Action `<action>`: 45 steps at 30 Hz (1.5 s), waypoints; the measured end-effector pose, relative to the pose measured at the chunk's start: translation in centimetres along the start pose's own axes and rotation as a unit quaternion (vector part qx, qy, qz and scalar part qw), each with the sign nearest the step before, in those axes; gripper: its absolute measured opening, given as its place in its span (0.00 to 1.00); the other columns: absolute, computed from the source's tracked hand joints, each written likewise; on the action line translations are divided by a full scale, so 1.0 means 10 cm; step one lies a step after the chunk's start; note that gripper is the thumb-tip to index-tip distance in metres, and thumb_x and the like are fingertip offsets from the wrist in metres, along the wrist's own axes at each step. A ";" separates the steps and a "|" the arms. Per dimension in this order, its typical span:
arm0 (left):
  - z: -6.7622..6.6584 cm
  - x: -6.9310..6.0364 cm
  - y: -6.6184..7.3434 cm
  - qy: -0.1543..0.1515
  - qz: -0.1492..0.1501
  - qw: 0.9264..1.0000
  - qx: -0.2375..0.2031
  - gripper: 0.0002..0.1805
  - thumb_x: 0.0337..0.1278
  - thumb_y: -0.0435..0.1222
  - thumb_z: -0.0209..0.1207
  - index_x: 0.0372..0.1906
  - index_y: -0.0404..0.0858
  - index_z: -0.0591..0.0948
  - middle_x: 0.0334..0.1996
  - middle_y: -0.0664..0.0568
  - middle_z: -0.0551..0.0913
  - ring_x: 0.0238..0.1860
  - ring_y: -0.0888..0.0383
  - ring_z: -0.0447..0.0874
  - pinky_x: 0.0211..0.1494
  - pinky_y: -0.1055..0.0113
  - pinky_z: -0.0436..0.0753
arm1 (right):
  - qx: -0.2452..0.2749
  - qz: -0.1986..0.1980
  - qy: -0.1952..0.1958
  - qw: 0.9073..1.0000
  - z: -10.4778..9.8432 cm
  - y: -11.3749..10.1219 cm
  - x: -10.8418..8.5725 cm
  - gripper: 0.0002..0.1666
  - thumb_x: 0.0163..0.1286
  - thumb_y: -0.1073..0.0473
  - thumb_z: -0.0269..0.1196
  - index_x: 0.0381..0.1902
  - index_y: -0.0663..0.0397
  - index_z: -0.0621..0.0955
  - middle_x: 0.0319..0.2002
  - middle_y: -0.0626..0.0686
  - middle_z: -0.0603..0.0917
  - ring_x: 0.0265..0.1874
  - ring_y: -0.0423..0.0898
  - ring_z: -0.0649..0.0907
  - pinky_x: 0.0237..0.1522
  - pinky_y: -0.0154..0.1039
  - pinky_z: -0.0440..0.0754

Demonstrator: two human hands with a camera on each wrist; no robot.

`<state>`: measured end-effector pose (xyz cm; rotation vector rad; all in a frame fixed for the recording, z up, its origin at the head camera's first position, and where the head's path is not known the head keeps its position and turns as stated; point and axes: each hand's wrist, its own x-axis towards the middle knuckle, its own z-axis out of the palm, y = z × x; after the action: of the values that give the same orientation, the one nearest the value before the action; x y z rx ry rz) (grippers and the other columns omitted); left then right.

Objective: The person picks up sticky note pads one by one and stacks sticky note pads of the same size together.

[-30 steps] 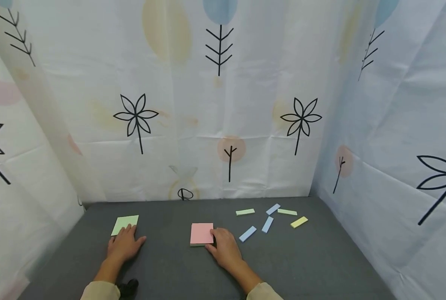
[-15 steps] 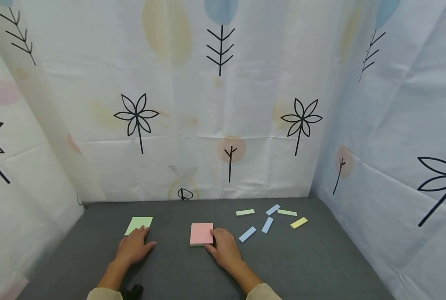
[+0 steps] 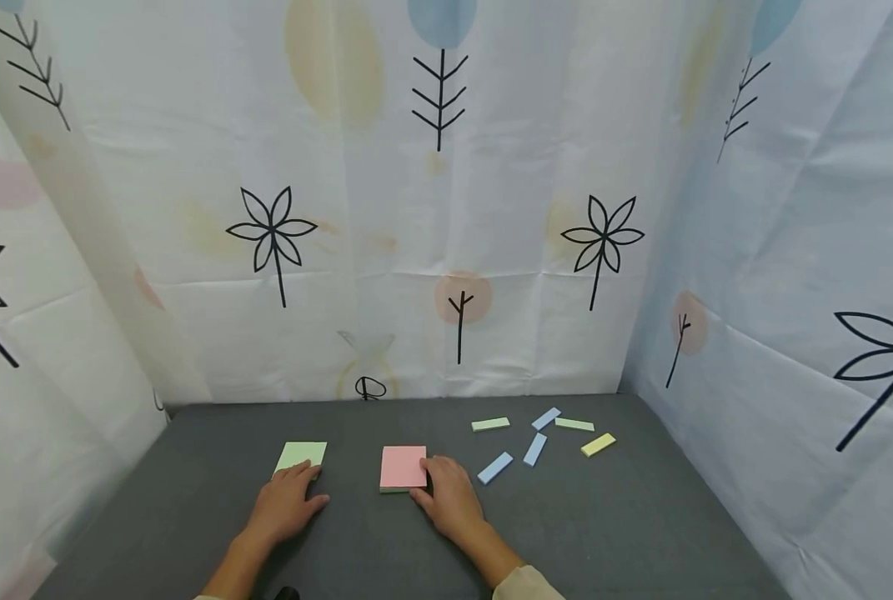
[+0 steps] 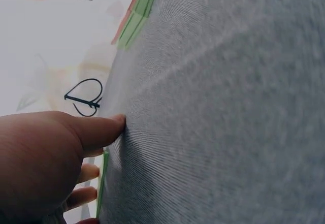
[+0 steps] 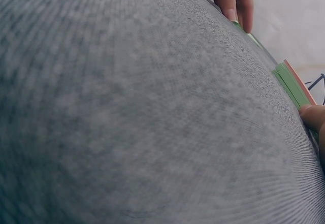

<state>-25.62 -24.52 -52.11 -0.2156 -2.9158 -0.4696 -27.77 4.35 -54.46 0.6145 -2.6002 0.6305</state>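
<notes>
A thin light-green square sticky-note pad [image 3: 300, 455] lies flat on the grey table, left of centre. My left hand [image 3: 284, 504] rests its fingertips on the pad's near part, thumb spread to the right. In the left wrist view the thin green edge [image 4: 102, 183] shows beside the fingers. To the right sits a thicker square stack of sticky-note pads [image 3: 403, 467], pink on top with green layers [image 5: 292, 87] below. My right hand [image 3: 452, 498] holds its right near corner between thumb and fingers. A gap separates the two squares.
Several narrow strips lie at the right: a green strip [image 3: 490, 424], a blue strip [image 3: 494, 468] and a yellow strip [image 3: 599, 445] among them. A patterned white curtain [image 3: 446, 208] stands behind the grey table [image 3: 611, 525] and along both sides.
My left hand has slid the green sticky-note pad rightward and slightly nearer me, closing the distance to the pink-topped stack. The right hand, stack and strips have stayed in place.
</notes>
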 end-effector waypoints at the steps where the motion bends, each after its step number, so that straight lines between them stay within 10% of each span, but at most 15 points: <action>1: 0.00 0.00 0.01 0.000 -0.001 1.000 -0.001 0.27 0.53 0.42 0.68 0.57 0.34 0.80 0.58 0.35 0.76 0.58 0.34 0.71 0.52 0.36 0.70 | 0.000 0.000 -0.001 1.000 0.00 0.00 0.00 0.26 0.60 0.49 0.71 0.53 0.56 0.81 0.48 0.53 0.83 0.53 0.50 0.79 0.58 0.48 0.72; 12: -0.02 0.07 -0.03 0.031 -0.011 0.998 -0.046 0.21 0.48 0.35 0.70 0.51 0.38 0.83 0.51 0.42 0.82 0.52 0.37 0.75 0.50 0.38 0.71 | 0.001 0.008 -0.010 1.000 0.00 0.00 0.01 0.27 0.60 0.49 0.71 0.54 0.56 0.80 0.49 0.52 0.83 0.54 0.50 0.78 0.59 0.47 0.71; 23: 0.00 0.17 -0.07 0.144 -0.052 0.983 -0.099 0.16 0.52 0.36 0.68 0.47 0.36 0.84 0.51 0.35 0.81 0.56 0.33 0.70 0.52 0.36 0.64 | 0.001 0.008 -0.007 1.000 -0.02 -0.02 0.00 0.27 0.60 0.49 0.71 0.53 0.56 0.81 0.49 0.53 0.83 0.53 0.50 0.78 0.59 0.47 0.71; 45: 0.06 0.25 -0.15 0.054 -0.069 0.996 0.001 0.26 0.49 0.52 0.68 0.49 0.38 0.84 0.55 0.34 0.77 0.55 0.30 0.70 0.52 0.34 0.67 | 0.003 0.013 -0.015 1.000 -0.02 -0.02 0.01 0.26 0.61 0.50 0.71 0.54 0.55 0.80 0.50 0.53 0.83 0.54 0.50 0.78 0.60 0.48 0.71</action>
<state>-28.38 -25.41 -52.62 0.0109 -2.8361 -0.4840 -27.69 4.27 -54.20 0.5971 -2.6400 0.6431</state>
